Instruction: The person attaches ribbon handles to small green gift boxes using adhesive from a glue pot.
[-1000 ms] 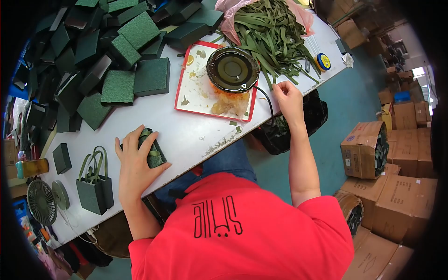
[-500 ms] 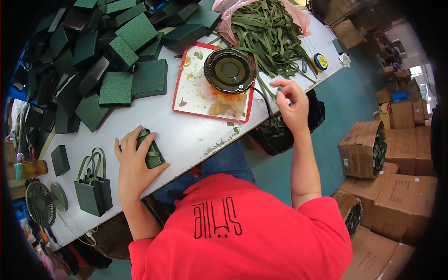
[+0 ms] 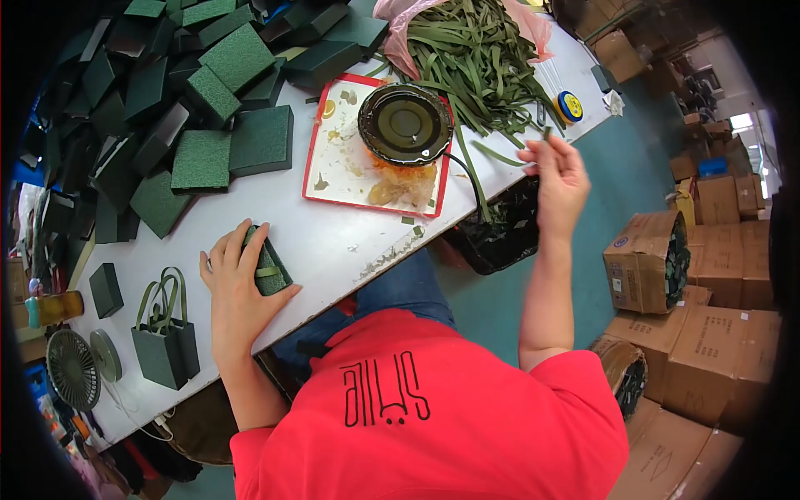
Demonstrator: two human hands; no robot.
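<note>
Hiding 1 green box (image 3: 272, 285) partly, left hand (image 3: 232, 287), outspread

The ribbons (image 3: 471, 71) are olive-green (the tray (image 3: 346, 171) white, red-rimmed).

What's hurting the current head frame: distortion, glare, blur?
Head view: wide-angle distortion, black vignetting around the corners; head view: bright panel at far right looks blown out; head view: small print on the cartons is unreadable, while the green straps separate clearly.
</note>
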